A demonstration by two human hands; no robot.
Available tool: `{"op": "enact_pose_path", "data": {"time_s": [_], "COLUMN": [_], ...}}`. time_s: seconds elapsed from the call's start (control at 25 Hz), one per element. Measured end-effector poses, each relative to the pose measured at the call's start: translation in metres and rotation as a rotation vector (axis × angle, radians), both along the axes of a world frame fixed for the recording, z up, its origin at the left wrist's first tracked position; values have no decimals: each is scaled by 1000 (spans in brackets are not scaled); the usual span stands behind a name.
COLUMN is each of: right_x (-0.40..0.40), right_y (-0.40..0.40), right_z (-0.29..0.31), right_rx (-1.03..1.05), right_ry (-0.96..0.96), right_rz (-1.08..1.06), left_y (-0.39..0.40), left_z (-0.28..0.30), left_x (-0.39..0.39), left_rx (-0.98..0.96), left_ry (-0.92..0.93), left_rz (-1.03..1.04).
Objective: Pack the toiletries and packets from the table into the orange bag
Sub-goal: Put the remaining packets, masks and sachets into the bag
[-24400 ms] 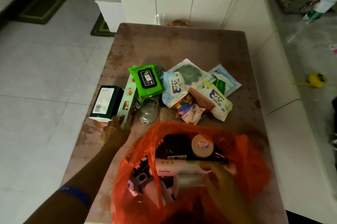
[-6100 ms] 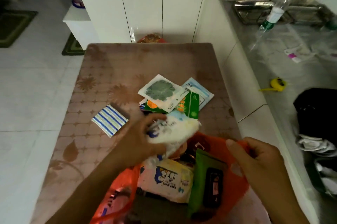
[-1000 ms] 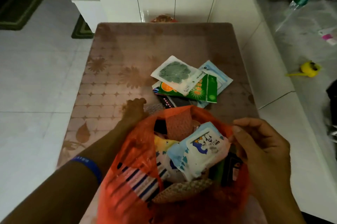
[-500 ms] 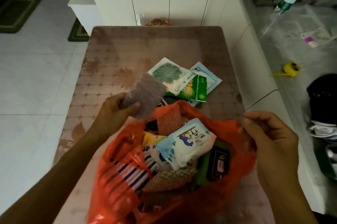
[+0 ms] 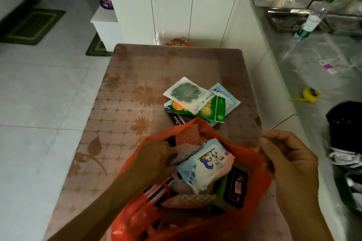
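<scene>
The orange bag (image 5: 252, 162) is thin, floppy plastic, so I'd judge it light, slack and unable to stand open alone; the rim is the place to hold it, and nothing in it looks breakable. It sits at the lower centre of the frame on the near end of the bench (image 5: 137, 76), stuffed nearly full: a pale blue wipes pack (image 5: 205, 168) on top, a green pack (image 5: 233, 186) beside it, a striped packet (image 5: 156, 191) at the left. The left hand (image 5: 154, 160) is inside the mouth, its fingers closed on a brown packet (image 5: 186, 152), pushing it between the others. The right hand (image 5: 290, 164) pinches the bag's right rim between thumb and fingers, keeping the mouth wide. Just beyond the bag, mid-frame, flat sachets (image 5: 197, 103) lie overlapping in a small heap, white, green and blue; they look limp and slippery, best lifted by an edge.
</scene>
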State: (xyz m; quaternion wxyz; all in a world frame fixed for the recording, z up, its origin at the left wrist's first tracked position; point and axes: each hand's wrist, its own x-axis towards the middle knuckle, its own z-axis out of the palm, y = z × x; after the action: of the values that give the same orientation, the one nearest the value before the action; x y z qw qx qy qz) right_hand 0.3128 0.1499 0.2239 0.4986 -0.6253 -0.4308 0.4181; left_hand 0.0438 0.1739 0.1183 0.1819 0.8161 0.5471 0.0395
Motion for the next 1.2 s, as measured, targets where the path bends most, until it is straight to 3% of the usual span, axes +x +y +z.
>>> {"op": "enact_pose_path", "data": {"time_s": [0.12, 0.28, 0.36, 0.44, 0.48, 0.6, 0.76, 0.92, 1.08, 1.2], "right_x": [3, 2, 1, -4, -10, -39, -57, -44, -44, -39], "right_y": [2, 15, 25, 38, 49, 93, 129, 134, 140, 167], "right_z": [-13, -18, -16, -11, -11, -46, -138, -165, -177, -203], "right_rx": [-82, -324, -475, -425, -340, -237, -445, -549, -576, -493], "right_ry": [-270, -894, -1176, -1345, -1287, -726, -627, -375, -370, -370], "right_rz": [20, 138, 228, 262, 310, 649, 971, 991, 1093, 782], "left_y": [7, 19, 22, 19, 16, 12, 19, 57, 86, 79], "left_z": [9, 4, -7, -13, -14, -12, 3, -2, -42, -59], "left_x": [-16, -28, -26, -24, -25, -28, -30, -11, 13, 17], "left_rx": [-39, -109, -176, -188, -194, -244, -380, -259, -422, -463], "left_ry": [-32, -5, -114, -215, -263, -345, -400, -415, -194, -238], "left_rz": [64, 254, 266, 338, 380, 438, 371, 410, 127, 165]}}
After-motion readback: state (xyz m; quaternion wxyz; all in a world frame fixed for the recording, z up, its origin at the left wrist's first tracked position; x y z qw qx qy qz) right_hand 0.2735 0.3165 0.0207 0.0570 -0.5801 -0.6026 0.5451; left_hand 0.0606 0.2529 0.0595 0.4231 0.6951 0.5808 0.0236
